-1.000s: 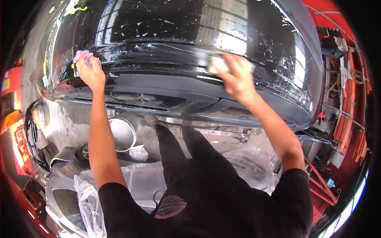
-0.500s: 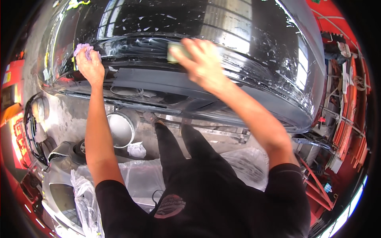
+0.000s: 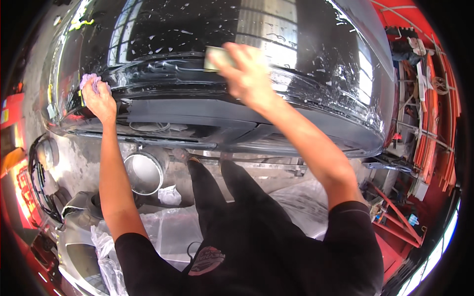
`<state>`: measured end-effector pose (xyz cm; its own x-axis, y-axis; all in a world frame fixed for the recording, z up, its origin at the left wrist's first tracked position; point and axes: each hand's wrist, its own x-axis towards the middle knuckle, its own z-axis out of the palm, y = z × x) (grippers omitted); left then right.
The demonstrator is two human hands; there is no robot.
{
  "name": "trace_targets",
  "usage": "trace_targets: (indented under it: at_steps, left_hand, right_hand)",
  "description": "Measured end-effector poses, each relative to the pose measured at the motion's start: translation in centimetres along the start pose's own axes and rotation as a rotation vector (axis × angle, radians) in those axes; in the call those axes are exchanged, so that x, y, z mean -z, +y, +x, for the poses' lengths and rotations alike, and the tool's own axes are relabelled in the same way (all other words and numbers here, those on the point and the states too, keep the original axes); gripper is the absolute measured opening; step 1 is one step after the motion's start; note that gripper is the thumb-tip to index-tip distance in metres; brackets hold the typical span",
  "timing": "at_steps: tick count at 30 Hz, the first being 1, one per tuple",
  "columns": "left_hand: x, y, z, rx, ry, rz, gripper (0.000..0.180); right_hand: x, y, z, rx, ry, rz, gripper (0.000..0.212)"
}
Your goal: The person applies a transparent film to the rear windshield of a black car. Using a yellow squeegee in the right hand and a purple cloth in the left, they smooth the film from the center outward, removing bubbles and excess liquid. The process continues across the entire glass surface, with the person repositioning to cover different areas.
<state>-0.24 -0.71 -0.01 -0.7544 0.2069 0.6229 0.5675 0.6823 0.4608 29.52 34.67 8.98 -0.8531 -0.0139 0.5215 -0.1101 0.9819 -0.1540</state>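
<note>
Pale rectangular pad [image 3: 211, 59]: gripped by the right hand [image 3: 249, 75], exposed leftward of it, over a wet black car panel [image 3: 192, 30]. Crumpled purple cloth [image 3: 88, 79]: pinched beneath the left hand [image 3: 101, 103], farther left.

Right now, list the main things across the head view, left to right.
Lilac cloth bunched in the left hand, white bucket, pale block-like pad under the fingers of the right hand, then the long orange strips by the right edge.
</note>
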Motion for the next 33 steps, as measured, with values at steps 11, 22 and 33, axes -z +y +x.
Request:
trace_targets:
  at_steps: [11,22,33]
  left_hand:
    - [-0.4,0.6,-0.2,0.041,0.064,-0.027,0.032]
    - [0.4,-0.8,-0.2,0.03,0.031,-0.013,0.033]
    - [-0.6,0.0,0.4,-0.014,0.003,-0.015,0.034]
  right_hand:
    - [9.3,6.9,-11.9,-0.087,-0.065,-0.208,0.06]
    - [7.3,6.3,-8.0,0.103,-0.068,-0.067,0.07]
    - [0.9,0.6,-0.6,0.103,-0.106,0.027,0.079]
